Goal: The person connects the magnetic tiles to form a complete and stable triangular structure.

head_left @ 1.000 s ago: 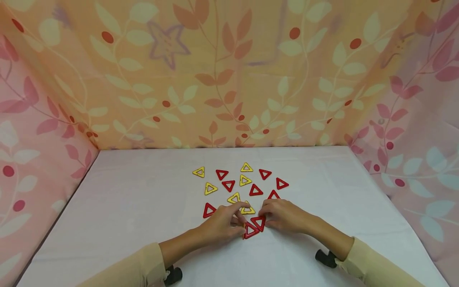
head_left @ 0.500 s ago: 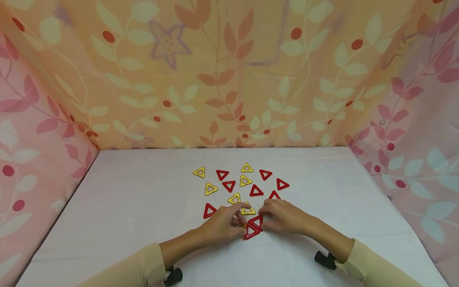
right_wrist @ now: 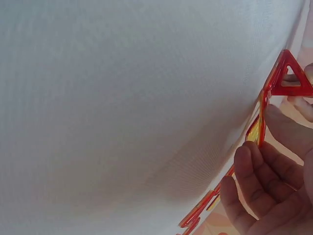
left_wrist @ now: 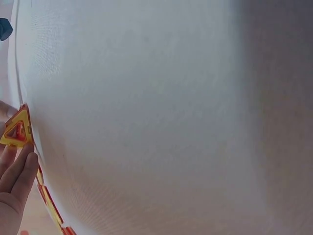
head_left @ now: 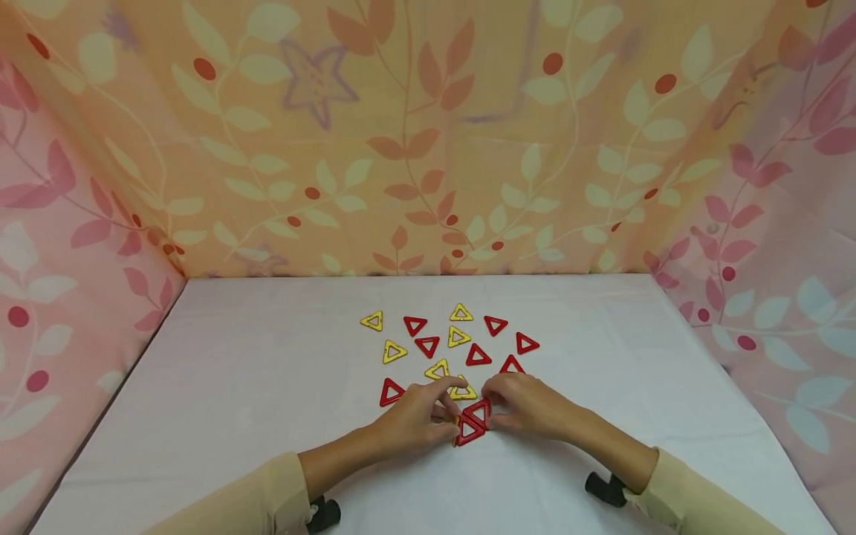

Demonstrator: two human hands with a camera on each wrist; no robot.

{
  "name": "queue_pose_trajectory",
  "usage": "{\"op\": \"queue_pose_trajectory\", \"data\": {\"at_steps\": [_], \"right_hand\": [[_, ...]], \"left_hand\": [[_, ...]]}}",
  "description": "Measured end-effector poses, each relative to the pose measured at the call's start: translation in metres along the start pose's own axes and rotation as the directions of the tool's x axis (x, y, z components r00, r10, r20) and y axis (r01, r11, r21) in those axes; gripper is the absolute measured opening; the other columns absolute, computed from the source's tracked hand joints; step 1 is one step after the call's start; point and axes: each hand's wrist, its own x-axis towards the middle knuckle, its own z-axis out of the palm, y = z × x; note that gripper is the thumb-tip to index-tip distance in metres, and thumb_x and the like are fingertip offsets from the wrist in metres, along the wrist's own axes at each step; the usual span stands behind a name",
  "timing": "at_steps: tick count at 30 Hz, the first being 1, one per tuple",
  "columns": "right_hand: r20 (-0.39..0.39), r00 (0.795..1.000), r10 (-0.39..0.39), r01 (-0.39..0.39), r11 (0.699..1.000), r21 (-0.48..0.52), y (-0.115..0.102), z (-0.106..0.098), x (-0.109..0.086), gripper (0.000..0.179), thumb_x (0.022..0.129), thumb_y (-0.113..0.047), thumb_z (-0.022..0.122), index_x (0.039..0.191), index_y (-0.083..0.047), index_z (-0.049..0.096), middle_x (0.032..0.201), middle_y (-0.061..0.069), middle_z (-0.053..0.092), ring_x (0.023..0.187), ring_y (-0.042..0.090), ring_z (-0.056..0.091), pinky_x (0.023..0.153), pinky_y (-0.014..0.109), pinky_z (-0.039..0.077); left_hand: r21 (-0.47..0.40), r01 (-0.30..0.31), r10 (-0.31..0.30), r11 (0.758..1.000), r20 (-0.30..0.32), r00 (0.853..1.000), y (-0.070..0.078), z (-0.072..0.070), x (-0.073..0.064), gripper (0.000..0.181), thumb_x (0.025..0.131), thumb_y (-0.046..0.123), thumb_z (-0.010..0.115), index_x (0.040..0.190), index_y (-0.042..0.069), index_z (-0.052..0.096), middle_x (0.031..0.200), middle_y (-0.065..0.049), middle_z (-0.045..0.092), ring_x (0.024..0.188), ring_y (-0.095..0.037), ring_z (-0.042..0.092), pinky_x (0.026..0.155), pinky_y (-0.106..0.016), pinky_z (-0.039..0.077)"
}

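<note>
Two red triangular magnetic tiles meet edge to edge between the hands: a lower red tile (head_left: 470,431) and an upper red tile (head_left: 478,411). My left hand (head_left: 414,417) pinches a yellow triangular tile (left_wrist: 20,117) that stands raised against the lower red one, as the left wrist view shows. From the other side, my right hand (head_left: 528,401) pinches the upper red tile between thumb and fingers. In the right wrist view the lower red tile (right_wrist: 293,90) is upright. How the hidden edges join I cannot tell.
Several loose red and yellow triangles lie flat beyond the hands, among them a yellow tile (head_left: 463,389) and a red tile (head_left: 511,365) close to the fingers. Another red tile (head_left: 391,392) lies by the left wrist. A patterned curtain (head_left: 428,148) bounds the white table (head_left: 234,357).
The right hand has turned the upper red tile and brought it left, its edge now lying along the lower red tile. The left hand has stayed in place.
</note>
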Motion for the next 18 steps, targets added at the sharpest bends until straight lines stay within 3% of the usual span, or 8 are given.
{"op": "queue_pose_trajectory", "data": {"at_steps": [8,18], "right_hand": [[-0.046,0.996,-0.082,0.086,0.992,0.097,-0.0003,-0.0022,-0.0004,0.021,0.085,-0.011,0.077,0.105,-0.008,0.071,0.092,-0.008,0.068,0.08,0.003,0.057,0.075,0.025,0.053],[0.049,0.995,-0.092,0.074,0.954,0.289,-0.0046,-0.0035,0.0013,0.019,0.089,-0.011,0.074,0.108,-0.01,0.074,0.091,-0.012,0.07,0.078,0.001,0.059,0.072,0.022,0.053]], "left_hand": [[-0.062,0.031,-0.032,0.998,-0.015,0.999,0.0005,0.0015,-0.0016,0.061,0.086,0.003,0.075,0.141,0.01,0.049,0.096,0.003,0.069,0.094,-0.01,0.071,0.086,-0.024,0.054],[-0.076,0.045,-0.046,0.996,-0.013,0.999,-0.0017,0.002,-0.0019,0.062,0.087,0.005,0.075,0.142,0.012,0.049,0.1,0.002,0.067,0.099,-0.01,0.069,0.084,-0.022,0.054]]}}
